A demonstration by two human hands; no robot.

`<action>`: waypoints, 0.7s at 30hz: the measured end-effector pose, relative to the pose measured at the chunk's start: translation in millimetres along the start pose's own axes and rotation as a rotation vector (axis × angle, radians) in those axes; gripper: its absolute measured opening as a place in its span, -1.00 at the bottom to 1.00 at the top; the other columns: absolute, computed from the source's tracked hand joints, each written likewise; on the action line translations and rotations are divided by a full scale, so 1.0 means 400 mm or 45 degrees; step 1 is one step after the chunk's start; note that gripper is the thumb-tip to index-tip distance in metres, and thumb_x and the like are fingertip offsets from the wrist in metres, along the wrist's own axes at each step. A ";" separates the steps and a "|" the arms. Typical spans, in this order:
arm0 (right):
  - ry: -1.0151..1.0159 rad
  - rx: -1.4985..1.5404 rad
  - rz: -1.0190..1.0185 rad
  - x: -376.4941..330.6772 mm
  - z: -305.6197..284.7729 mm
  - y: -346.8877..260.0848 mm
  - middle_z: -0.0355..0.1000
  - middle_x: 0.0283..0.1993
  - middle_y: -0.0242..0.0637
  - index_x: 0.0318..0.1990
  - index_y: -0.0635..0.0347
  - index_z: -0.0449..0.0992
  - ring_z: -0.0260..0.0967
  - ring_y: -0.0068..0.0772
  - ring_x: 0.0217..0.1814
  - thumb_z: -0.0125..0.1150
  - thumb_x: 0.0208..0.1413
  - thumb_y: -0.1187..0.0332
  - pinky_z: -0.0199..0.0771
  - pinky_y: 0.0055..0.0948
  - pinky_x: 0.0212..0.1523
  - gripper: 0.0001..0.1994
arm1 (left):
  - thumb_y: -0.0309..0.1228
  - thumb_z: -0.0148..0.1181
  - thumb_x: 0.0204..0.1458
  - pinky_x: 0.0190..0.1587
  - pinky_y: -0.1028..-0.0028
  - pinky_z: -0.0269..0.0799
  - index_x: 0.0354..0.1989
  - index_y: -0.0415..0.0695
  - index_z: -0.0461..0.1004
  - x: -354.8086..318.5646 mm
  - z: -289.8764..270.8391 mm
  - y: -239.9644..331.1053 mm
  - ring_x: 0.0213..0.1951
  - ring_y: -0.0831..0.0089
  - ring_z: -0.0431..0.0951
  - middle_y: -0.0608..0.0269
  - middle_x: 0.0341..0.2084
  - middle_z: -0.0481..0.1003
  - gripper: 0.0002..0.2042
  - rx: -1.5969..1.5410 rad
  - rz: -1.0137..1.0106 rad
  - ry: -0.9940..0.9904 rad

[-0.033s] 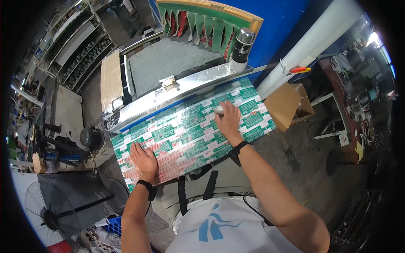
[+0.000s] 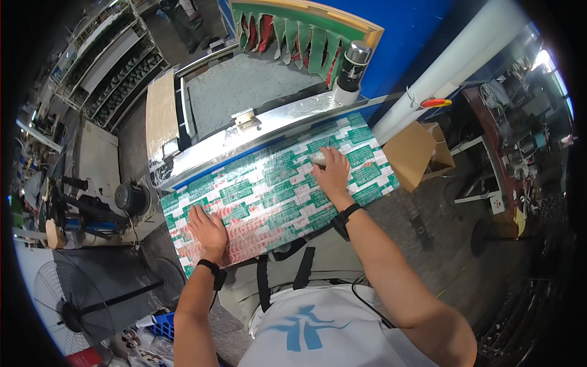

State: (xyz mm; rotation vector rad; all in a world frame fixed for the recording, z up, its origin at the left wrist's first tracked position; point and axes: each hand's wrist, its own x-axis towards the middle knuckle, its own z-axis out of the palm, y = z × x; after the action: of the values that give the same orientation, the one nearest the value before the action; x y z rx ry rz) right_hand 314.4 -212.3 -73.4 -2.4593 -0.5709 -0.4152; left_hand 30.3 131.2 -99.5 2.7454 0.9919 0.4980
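While the right hand point(image 2: 332, 175) curls loosely, its thumb and fingers partly closed around a small pale, rounded object point(image 2: 318, 158), the left hand point(image 2: 207, 233) lies nearly flat, palm down, fingers close together and thumb spread out, gripping nothing. Both hands rest on the same patterned panel point(image 2: 275, 202), the left near its lower left corner, the right toward its far right part; a black band point(image 2: 347, 213) circles the right wrist.

As far as the work goes, the panel's visible face looks covered from edge to edge, and the pale object seems to be pressed against it; how much is left to do cannot be told from this view. That face is glossy and slightly rippled, with staggered green and white printed blocks, and reddish marks crowding its lower left. What its underside looks like is hidden.

The panel lies slantwise in front of the person, just beside a shiny metal rail point(image 2: 202, 154). Beyond the rail are a grey bed point(image 2: 251, 92), a ragged green-and-red strip curtain point(image 2: 287, 40) and a black bottle point(image 2: 350, 74); an open cardboard box point(image 2: 408, 151) stands off to the right.
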 end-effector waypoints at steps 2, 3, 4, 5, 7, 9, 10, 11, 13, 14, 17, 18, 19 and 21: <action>-0.058 0.043 0.132 0.020 -0.017 0.018 0.44 0.41 -0.07 0.35 0.06 0.52 0.32 0.06 0.49 0.49 0.18 0.25 0.24 0.11 0.54 -0.43 | -0.21 0.04 0.40 0.59 -0.34 -0.13 0.59 -0.31 0.16 0.004 0.008 0.000 0.61 -0.30 0.06 -0.23 0.59 0.14 -0.34 0.007 0.027 0.026; -0.078 0.115 0.170 0.034 -0.034 0.021 0.50 0.32 -0.05 0.30 0.06 0.56 0.42 0.09 0.41 0.49 0.16 0.30 0.39 0.05 0.43 -0.47 | -0.21 0.04 0.40 0.59 -0.34 -0.13 0.59 -0.31 0.16 0.003 0.008 -0.004 0.61 -0.30 0.06 -0.23 0.59 0.14 -0.34 0.002 0.007 0.022; -0.098 0.185 0.210 0.044 -0.050 0.022 0.57 0.24 -0.02 0.25 0.06 0.59 0.51 0.12 0.33 0.49 0.14 0.35 0.53 -0.01 0.32 -0.51 | -0.21 0.04 0.40 0.59 -0.34 -0.13 0.59 -0.30 0.16 0.002 0.008 -0.009 0.61 -0.30 0.06 -0.23 0.59 0.14 -0.33 0.024 0.011 0.025; -0.112 0.178 0.199 0.050 -0.064 0.022 0.57 0.24 -0.02 0.25 0.06 0.59 0.51 0.12 0.33 0.49 0.14 0.35 0.53 -0.01 0.32 -0.51 | -0.21 0.04 0.39 0.59 -0.34 -0.13 0.59 -0.30 0.15 0.000 0.008 -0.015 0.61 -0.30 0.06 -0.22 0.59 0.14 -0.33 0.047 0.016 0.028; -0.049 0.272 0.260 0.064 -0.092 0.027 0.66 0.10 0.02 0.24 0.14 0.57 0.64 0.18 0.15 0.46 0.17 0.39 0.66 -0.06 0.13 -0.54 | -0.21 0.05 0.39 0.59 -0.33 -0.13 0.60 -0.29 0.14 0.003 0.013 -0.015 0.62 -0.29 0.06 -0.21 0.60 0.13 -0.33 0.058 0.009 0.027; 0.069 0.355 0.236 0.096 -0.107 0.026 0.67 0.06 0.04 0.23 0.16 0.57 0.67 0.20 0.10 0.47 0.19 0.36 0.66 -0.04 0.10 -0.55 | -0.21 0.06 0.39 0.59 -0.33 -0.12 0.60 -0.28 0.15 0.005 0.016 -0.012 0.62 -0.27 0.05 -0.21 0.60 0.14 -0.33 0.074 0.025 0.035; 0.190 0.454 0.219 0.116 -0.112 0.011 0.69 0.01 0.06 0.21 0.19 0.57 0.69 0.22 0.04 0.47 0.21 0.34 0.67 -0.01 0.07 -0.57 | -0.20 0.06 0.39 0.61 -0.31 -0.14 0.60 -0.29 0.16 0.002 0.013 -0.015 0.63 -0.26 0.05 -0.20 0.61 0.14 -0.32 0.079 0.002 0.023; 0.175 0.457 0.216 0.142 -0.114 -0.004 0.69 0.01 0.06 0.21 0.19 0.57 0.69 0.22 0.04 0.47 0.21 0.34 0.67 -0.01 0.07 -0.57 | -0.20 0.06 0.39 0.61 -0.31 -0.14 0.60 -0.29 0.16 -0.002 0.009 -0.019 0.63 -0.26 0.05 -0.20 0.61 0.14 -0.32 0.085 -0.011 0.018; 0.334 0.506 0.203 0.215 -0.125 -0.036 0.70 -0.02 0.11 0.17 0.24 0.60 0.71 0.20 0.01 0.49 0.24 0.28 0.66 -0.04 0.03 -0.59 | -0.20 0.06 0.39 0.62 -0.29 -0.17 0.60 -0.29 0.16 0.000 0.007 -0.015 0.63 -0.24 0.04 -0.20 0.61 0.13 -0.32 0.062 -0.027 0.005; 0.332 0.504 0.204 0.249 -0.114 -0.029 0.70 -0.02 0.11 0.17 0.24 0.60 0.71 0.20 0.01 0.49 0.24 0.28 0.66 -0.04 0.03 -0.59 | -0.20 0.06 0.39 0.62 -0.29 -0.17 0.60 -0.29 0.16 0.001 0.005 -0.011 0.63 -0.24 0.04 -0.20 0.61 0.13 -0.32 0.061 -0.028 0.003; 0.320 0.465 0.271 0.340 -0.063 0.034 0.70 -0.07 0.12 0.10 0.27 0.64 0.72 0.15 -0.02 0.52 0.24 0.21 0.65 -0.06 0.02 -0.60 | -0.20 0.04 0.39 0.63 -0.28 -0.18 0.60 -0.30 0.16 0.005 0.003 0.001 0.64 -0.24 0.03 -0.19 0.61 0.13 -0.32 0.050 -0.043 -0.033; 0.269 0.533 0.367 0.362 -0.039 0.057 0.71 -0.09 0.09 0.08 0.27 0.66 0.72 0.11 -0.04 0.53 0.23 0.19 0.65 -0.08 0.00 -0.60 | -0.20 0.04 0.39 0.64 -0.27 -0.19 0.60 -0.29 0.15 0.004 0.004 0.000 0.64 -0.23 0.02 -0.20 0.61 0.13 -0.32 0.052 -0.050 -0.046; 0.221 0.598 0.461 0.381 -0.021 0.072 0.72 -0.11 0.06 0.07 0.27 0.68 0.73 0.06 -0.07 0.54 0.22 0.17 0.65 -0.11 -0.01 -0.60 | -0.20 0.04 0.39 0.64 -0.27 -0.19 0.61 -0.29 0.15 0.006 0.003 0.003 0.65 -0.23 0.02 -0.20 0.62 0.12 -0.32 0.051 -0.055 -0.057; 0.258 0.664 0.497 0.403 0.014 0.093 0.73 -0.13 0.03 0.04 0.27 0.69 0.73 0.00 -0.09 0.54 0.21 0.17 0.65 -0.14 -0.02 -0.61 | -0.20 0.04 0.39 0.64 -0.27 -0.19 0.61 -0.30 0.15 0.007 -0.001 0.006 0.65 -0.23 0.01 -0.20 0.62 0.12 -0.32 0.059 -0.060 -0.073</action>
State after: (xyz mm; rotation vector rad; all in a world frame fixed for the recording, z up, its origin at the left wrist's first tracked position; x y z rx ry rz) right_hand 471.9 -187.4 -29.2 -1.9341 -0.0859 -0.3027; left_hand 33.3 131.3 -97.8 2.7524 1.0646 0.3911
